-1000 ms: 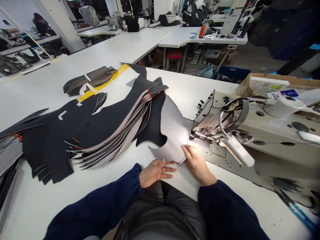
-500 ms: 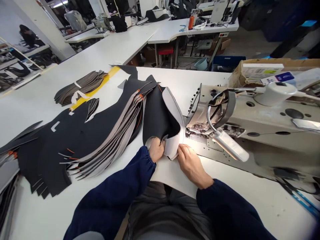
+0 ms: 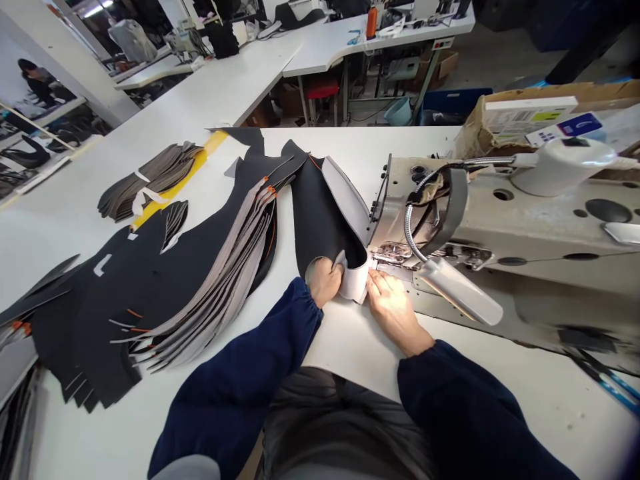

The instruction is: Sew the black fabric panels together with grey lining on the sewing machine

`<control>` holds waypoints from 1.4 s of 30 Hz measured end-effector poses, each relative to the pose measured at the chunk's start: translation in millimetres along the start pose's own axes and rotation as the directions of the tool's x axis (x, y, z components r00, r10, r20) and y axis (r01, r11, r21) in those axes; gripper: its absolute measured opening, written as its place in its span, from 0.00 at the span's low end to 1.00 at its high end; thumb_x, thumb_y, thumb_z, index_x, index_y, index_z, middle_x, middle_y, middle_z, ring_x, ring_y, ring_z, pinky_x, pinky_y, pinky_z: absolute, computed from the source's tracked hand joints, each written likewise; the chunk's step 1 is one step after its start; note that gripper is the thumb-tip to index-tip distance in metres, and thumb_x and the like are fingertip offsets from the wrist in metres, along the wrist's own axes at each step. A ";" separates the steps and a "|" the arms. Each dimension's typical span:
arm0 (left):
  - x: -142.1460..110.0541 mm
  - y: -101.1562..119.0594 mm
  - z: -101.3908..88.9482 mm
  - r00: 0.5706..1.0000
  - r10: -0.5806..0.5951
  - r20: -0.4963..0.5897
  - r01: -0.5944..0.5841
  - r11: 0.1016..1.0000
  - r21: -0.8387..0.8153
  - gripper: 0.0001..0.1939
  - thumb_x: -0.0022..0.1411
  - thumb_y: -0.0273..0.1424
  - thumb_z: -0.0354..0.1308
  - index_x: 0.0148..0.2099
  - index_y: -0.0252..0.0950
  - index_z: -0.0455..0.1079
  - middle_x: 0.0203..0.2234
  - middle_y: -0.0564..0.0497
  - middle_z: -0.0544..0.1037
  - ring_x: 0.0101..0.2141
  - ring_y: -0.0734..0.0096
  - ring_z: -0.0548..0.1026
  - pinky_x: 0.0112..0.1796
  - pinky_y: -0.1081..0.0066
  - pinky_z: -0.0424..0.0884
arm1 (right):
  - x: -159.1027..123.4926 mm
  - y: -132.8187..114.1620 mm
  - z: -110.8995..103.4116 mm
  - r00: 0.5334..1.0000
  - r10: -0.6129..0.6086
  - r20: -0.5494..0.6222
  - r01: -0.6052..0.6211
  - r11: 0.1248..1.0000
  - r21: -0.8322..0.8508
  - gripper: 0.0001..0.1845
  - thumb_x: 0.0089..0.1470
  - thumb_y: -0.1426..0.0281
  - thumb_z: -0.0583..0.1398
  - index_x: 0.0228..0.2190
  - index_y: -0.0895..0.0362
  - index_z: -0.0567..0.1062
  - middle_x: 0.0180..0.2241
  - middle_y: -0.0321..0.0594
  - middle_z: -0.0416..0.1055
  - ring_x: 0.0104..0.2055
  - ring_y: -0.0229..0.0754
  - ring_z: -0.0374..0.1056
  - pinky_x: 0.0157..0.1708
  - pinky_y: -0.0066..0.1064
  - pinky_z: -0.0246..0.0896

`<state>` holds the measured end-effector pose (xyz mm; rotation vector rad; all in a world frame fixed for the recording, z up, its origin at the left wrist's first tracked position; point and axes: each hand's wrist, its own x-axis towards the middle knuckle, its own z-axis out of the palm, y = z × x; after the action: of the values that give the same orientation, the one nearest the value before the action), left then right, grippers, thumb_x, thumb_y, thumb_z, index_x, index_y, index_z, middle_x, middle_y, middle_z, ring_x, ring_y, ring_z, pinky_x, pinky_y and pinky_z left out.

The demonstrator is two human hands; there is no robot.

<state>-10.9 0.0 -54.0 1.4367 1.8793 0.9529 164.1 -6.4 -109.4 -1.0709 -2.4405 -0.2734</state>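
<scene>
My left hand (image 3: pixel 326 281) is closed on the lower edge of a curved cut piece (image 3: pixel 325 213), black on one side and grey on the other, folded over on itself. My right hand (image 3: pixel 395 310) presses the piece's grey corner flat with pinched fingers, right in front of the needle area (image 3: pixel 393 253) of the sewing machine (image 3: pixel 505 227). The piece's upper edge leans against the machine's end plate.
A fanned stack of black and grey cut pieces (image 3: pixel 200 267) lies left of my hands, with a smaller grey bundle (image 3: pixel 150 177) behind it on a yellow strip. The machine's lamp (image 3: pixel 460 290) juts toward me. A cardboard box (image 3: pixel 530 110) stands behind the machine. A person works at the far left.
The grey piece lay flat a second ago. My left hand has since folded it over, black side showing, and both hands have moved it up to the machine's needle.
</scene>
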 end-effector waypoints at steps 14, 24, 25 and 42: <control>10.9 -4.6 -23.3 0.987 0.054 0.151 -0.083 0.977 0.195 0.15 0.61 0.37 0.52 0.29 0.33 0.74 0.24 0.42 0.75 0.32 0.57 0.73 0.40 0.62 0.68 | 7.4 17.8 -2.1 0.992 -0.118 -0.039 0.116 0.992 -0.058 0.19 0.56 0.77 0.50 0.46 0.71 0.72 0.48 0.60 0.71 0.46 0.55 0.65 0.44 0.42 0.64; 93.0 -59.6 -136.2 0.993 0.028 -0.110 0.079 0.524 0.848 0.30 0.59 0.33 0.55 0.64 0.40 0.62 0.67 0.47 0.48 0.63 0.32 0.20 0.54 0.28 0.34 | 9.6 17.0 1.8 0.992 -0.124 -0.015 0.122 0.988 -0.094 0.17 0.56 0.78 0.52 0.45 0.69 0.73 0.49 0.59 0.71 0.47 0.55 0.65 0.43 0.43 0.63; 106.2 -60.3 -136.9 0.990 -0.025 -0.136 0.131 0.498 0.857 0.30 0.61 0.32 0.53 0.65 0.40 0.60 0.67 0.46 0.48 0.63 0.32 0.21 0.54 0.28 0.34 | 9.5 15.9 1.0 0.993 -0.117 -0.015 0.115 0.989 -0.095 0.17 0.56 0.79 0.51 0.45 0.70 0.72 0.49 0.60 0.70 0.47 0.55 0.65 0.43 0.43 0.62; -53.1 -37.8 -73.8 0.917 -0.127 0.379 0.285 0.872 -0.397 0.29 0.60 0.50 0.56 0.51 0.31 0.69 0.39 0.43 0.72 0.39 0.64 0.72 0.36 0.66 0.75 | 3.1 -4.7 -10.9 0.997 -0.067 -0.034 0.069 0.997 0.036 0.15 0.60 0.78 0.50 0.42 0.63 0.74 0.41 0.53 0.72 0.46 0.49 0.66 0.46 0.38 0.63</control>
<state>-77.3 -71.5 -41.1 1.0175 1.4072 0.8868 162.3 -11.5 -98.4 -0.9614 -2.4463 -0.2641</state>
